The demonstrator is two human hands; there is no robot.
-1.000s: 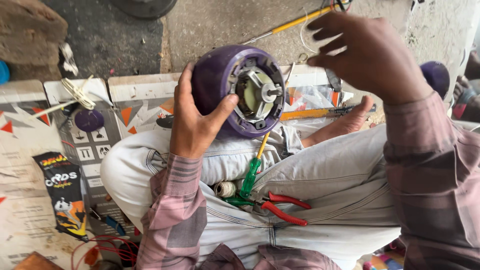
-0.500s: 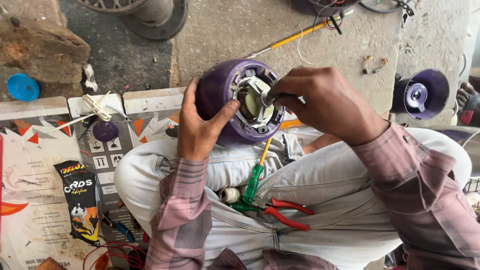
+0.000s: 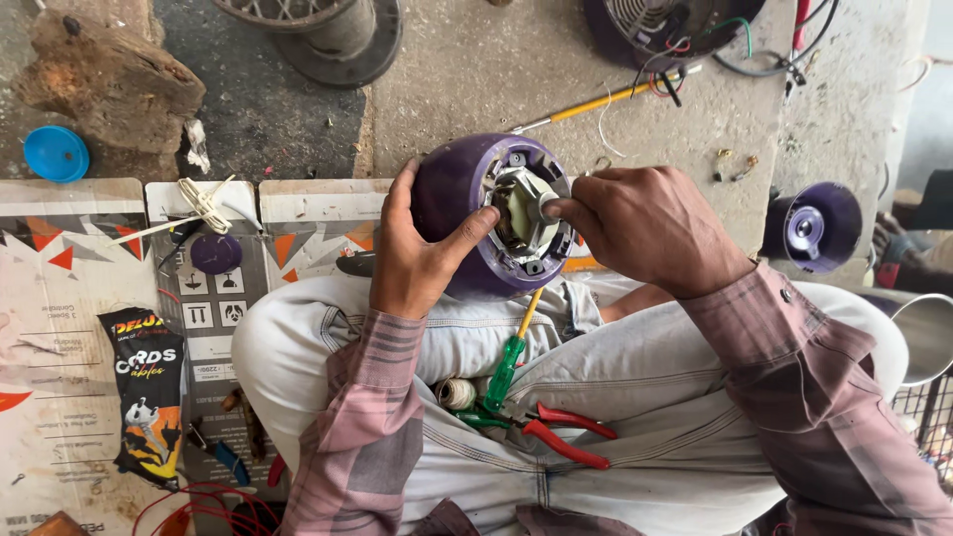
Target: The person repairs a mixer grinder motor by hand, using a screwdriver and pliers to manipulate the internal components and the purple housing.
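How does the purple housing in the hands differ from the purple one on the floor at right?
The held purple housing is gripped by the left hand, with the right hand at its metal core; the floor housing lies untouched. The held one looks larger and shows pale metal parts, while the floor one shows only a small round hub. Both are glossy purple and rounded.

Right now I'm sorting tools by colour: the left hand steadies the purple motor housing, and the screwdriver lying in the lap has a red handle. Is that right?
Not quite. In the head view the left hand does steady the purple motor housing, but the screwdriver in the lap has a green handle. The red handles belong to the pliers beside it.
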